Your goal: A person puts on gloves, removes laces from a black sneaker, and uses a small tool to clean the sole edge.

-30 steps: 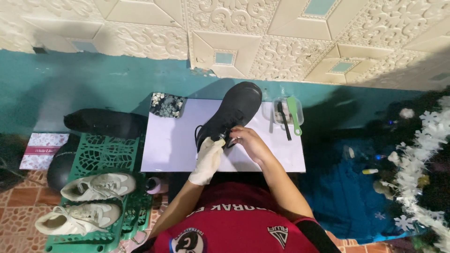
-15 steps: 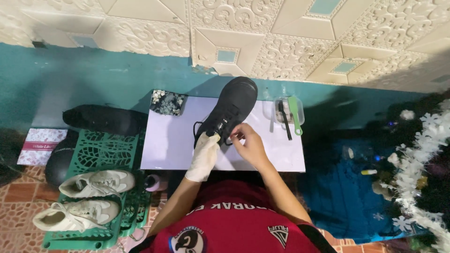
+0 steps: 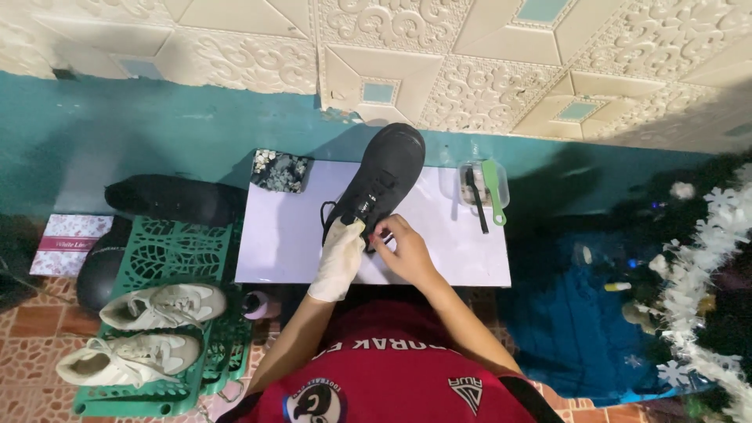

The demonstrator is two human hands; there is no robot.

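A black sneaker (image 3: 385, 178) lies on a small white table (image 3: 282, 243), toe pointing to the wall. My left hand (image 3: 340, 258), in a pale cream glove, grips the heel end of the shoe. My bare right hand (image 3: 399, 249) pinches a black lace at the shoe's opening, right beside the gloved hand. Loose black lace hangs off the shoe's left side.
A clear tub (image 3: 486, 182) with a green brush and a black brush sits at the table's far right. A patterned box (image 3: 280, 171) is at its far left. A green crate (image 3: 176, 258) holds two white sneakers (image 3: 153, 329). Another black shoe (image 3: 174, 199) lies beyond it. White tinsel (image 3: 705, 266) hangs at right.
My right hand has shifted slightly along the shoe's opening with the lace. The gloved left hand stays on the heel. The shoe has barely moved.
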